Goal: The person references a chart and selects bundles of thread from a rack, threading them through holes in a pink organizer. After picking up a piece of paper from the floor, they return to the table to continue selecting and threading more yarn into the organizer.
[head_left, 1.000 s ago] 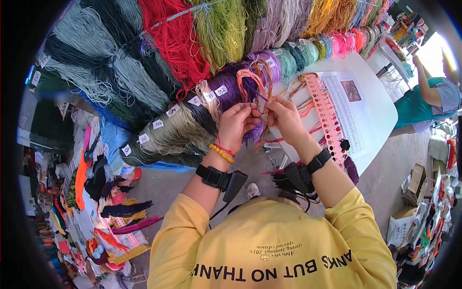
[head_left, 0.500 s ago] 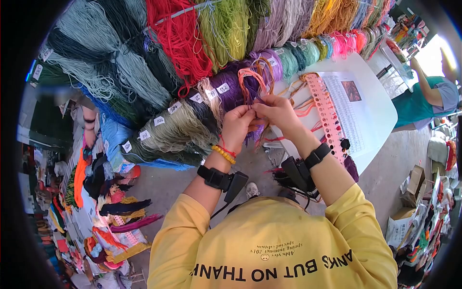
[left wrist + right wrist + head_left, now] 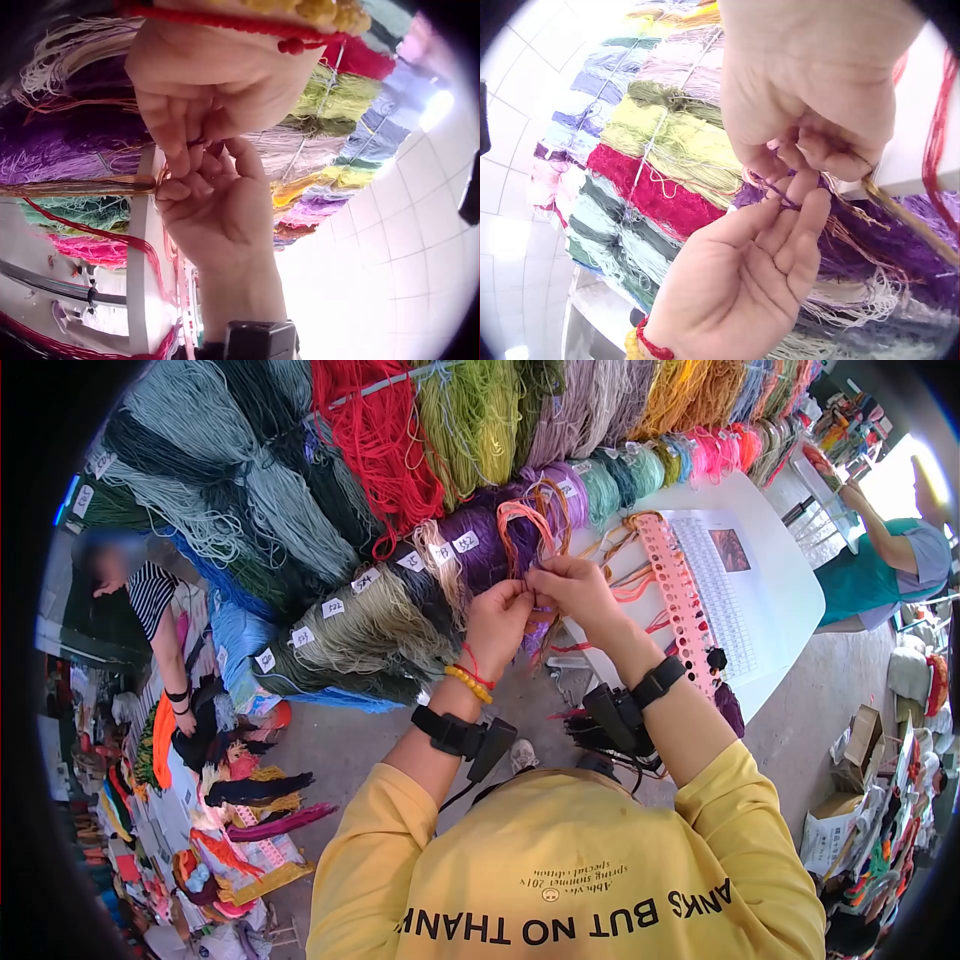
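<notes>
My left hand (image 3: 499, 620) and right hand (image 3: 580, 595) meet fingertip to fingertip in front of hanging purple yarn (image 3: 478, 565). Between them, a thin purple strand (image 3: 775, 191) is pinched by the thumb and fingers of both hands. In the right wrist view, a brown bundle of threads (image 3: 907, 217) runs into the curled fingers of the right hand. A coral and brown loop of threads (image 3: 525, 512) rises just beyond the fingertips. The strand's ends are hidden among the fingers.
Skeins with number tags line the rack, among them a red skein (image 3: 375, 450). To the right, a white table (image 3: 790, 595) bears a pink punched strip (image 3: 680, 610) with threads and a printed chart (image 3: 725, 595). Another person (image 3: 885, 570) stands beyond it; one more (image 3: 155, 610) is at left.
My hands, slightly apart at first with the purple strand between them, have come together at the fingertips. A person in a striped top has come into view at the left.
</notes>
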`<state>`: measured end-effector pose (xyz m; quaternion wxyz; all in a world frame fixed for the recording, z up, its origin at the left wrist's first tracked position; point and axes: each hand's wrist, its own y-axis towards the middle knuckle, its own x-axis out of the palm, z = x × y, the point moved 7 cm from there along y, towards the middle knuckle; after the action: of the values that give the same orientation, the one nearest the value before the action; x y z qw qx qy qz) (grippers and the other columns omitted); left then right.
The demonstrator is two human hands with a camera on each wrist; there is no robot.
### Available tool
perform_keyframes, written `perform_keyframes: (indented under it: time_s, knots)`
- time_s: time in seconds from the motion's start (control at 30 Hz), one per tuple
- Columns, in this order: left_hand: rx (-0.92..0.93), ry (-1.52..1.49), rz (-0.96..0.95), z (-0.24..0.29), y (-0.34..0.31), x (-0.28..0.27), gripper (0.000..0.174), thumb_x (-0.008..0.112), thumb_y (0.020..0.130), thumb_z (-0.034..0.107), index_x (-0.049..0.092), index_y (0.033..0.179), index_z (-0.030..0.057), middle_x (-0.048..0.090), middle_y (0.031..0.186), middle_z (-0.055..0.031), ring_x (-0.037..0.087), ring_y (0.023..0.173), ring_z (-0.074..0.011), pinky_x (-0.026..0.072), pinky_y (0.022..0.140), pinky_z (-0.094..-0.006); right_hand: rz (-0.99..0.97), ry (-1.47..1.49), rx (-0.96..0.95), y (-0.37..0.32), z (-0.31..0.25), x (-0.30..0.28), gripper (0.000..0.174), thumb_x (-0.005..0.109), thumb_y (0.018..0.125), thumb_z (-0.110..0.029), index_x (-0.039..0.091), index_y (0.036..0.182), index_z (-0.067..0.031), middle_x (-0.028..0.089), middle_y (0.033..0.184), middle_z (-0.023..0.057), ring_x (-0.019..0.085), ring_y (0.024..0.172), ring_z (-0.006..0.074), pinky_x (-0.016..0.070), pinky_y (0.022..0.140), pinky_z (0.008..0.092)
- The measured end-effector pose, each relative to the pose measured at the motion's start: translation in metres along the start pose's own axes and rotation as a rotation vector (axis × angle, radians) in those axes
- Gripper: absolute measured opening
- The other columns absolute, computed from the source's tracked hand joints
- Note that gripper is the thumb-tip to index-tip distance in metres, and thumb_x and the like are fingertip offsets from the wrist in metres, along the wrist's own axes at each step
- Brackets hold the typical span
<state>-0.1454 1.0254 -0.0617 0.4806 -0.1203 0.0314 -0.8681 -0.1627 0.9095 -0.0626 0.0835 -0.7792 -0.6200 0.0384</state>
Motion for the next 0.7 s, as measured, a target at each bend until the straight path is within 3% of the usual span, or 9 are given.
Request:
perform_keyframes:
  time_s: [0.07,0.17,0.27,0.3,0.33,0.43,0.57,0.6,0.7]
  knots:
    - [0.104,0.11,-0.004,0.004,-0.001,0.001,0.016,0.047,0.089,0.009,0.057,0.095,-0.0018,0.064,0.084,-0.0071,0.064,0.071,-0.0167,0.0494,0.063,-0.0254,0.004,-0.336,-0.072,-0.002,-0.009,0.002,0.02,0.06,0.082,-0.019,0.062,0.086,0.0012,0.063,0.076,0.0056,0.056,0.059,0.0092,0.0448,0.054,0.0238]
    - [0.288,0.447,0.024,0.005,0.001,-0.004,0.017,0.051,0.085,0.008,0.057,0.099,-0.0002,0.063,0.087,-0.0109,0.064,0.073,-0.0218,0.0495,0.064,-0.0286,0.119,-0.449,-0.141,-0.005,-0.02,-0.002,0.019,0.059,0.082,-0.019,0.061,0.085,-0.001,0.062,0.074,0.0056,0.054,0.054,0.0096,0.0415,0.048,0.0232]
    - [0.569,0.785,0.126,0.053,-0.011,-0.003,0.021,0.055,0.081,0.006,0.056,0.101,-0.0021,0.062,0.091,-0.0111,0.063,0.077,-0.0227,0.0494,0.066,-0.028,0.089,0.162,0.011,-0.011,-0.017,-0.005,0.017,0.057,0.083,-0.02,0.06,0.083,-0.0023,0.057,0.065,0.0021,0.049,0.048,0.0094,0.0365,0.044,0.0226]
    - [0.678,0.882,0.17,0.076,-0.014,-0.001,0.023,0.056,0.08,0.005,0.056,0.102,-0.0034,0.061,0.093,-0.0105,0.062,0.078,-0.0222,0.0493,0.067,-0.0271,0.08,0.223,0.027,-0.01,-0.015,-0.005,0.017,0.057,0.084,-0.019,0.059,0.083,-0.0025,0.055,0.063,0.0012,0.048,0.047,0.0089,0.0355,0.043,0.0225]
    - [0.866,1.012,0.152,0.092,-0.014,0.005,0.032,0.057,0.077,0.005,0.054,0.108,-0.0007,0.058,0.102,-0.0122,0.058,0.092,-0.026,0.0471,0.079,-0.0323,0.07,0.285,0.041,-0.009,-0.011,-0.006,0.016,0.056,0.084,-0.019,0.059,0.083,-0.0027,0.053,0.061,0.0002,0.046,0.046,0.0085,0.0344,0.042,0.0223]
    - [0.99,1.453,0.131,0.108,0.003,0.028,0.044,0.06,0.075,0.009,0.049,0.117,0.0025,0.055,0.112,-0.0125,0.053,0.103,-0.0258,0.0409,0.09,-0.0369,0.06,0.306,0.06,-0.009,-0.013,-0.004,0.015,0.055,0.085,-0.017,0.059,0.083,-0.0029,0.047,0.057,-0.0017,0.044,0.045,0.008,0.0329,0.041,0.0225]
    - [0.897,1.781,0.112,0.079,0.062,0.011,0.044,0.048,0.083,0.016,0.043,0.125,0.0021,0.048,0.126,-0.0132,0.048,0.113,-0.0252,0.0379,0.094,-0.0373,0.056,0.221,0.02,-0.007,-0.011,-0.007,0.016,0.055,0.085,-0.017,0.06,0.082,-0.0021,0.047,0.058,-0.0013,0.043,0.049,0.0066,0.0327,0.043,0.0232]
    - [0.792,1.754,0.103,0.08,0.067,0.005,0.041,0.042,0.086,0.016,0.043,0.124,0.0005,0.047,0.128,-0.0135,0.047,0.115,-0.0256,0.0376,0.095,-0.0364,0.09,0.174,-0.013,-0.008,-0.013,-0.01,0.017,0.055,0.085,-0.017,0.06,0.082,-0.0018,0.048,0.059,-0.0013,0.042,0.05,0.0062,0.0329,0.045,0.0234]
    - [0.784,1.731,0.102,0.081,0.066,0.005,0.041,0.042,0.086,0.015,0.043,0.124,-0.0003,0.048,0.126,-0.0142,0.048,0.113,-0.0261,0.0382,0.095,-0.036,0.181,0.028,-0.073,-0.019,-0.012,-0.013,0.019,0.055,0.085,-0.018,0.061,0.08,-0.0009,0.05,0.061,-0.0012,0.042,0.054,0.0054,0.0335,0.048,0.024]
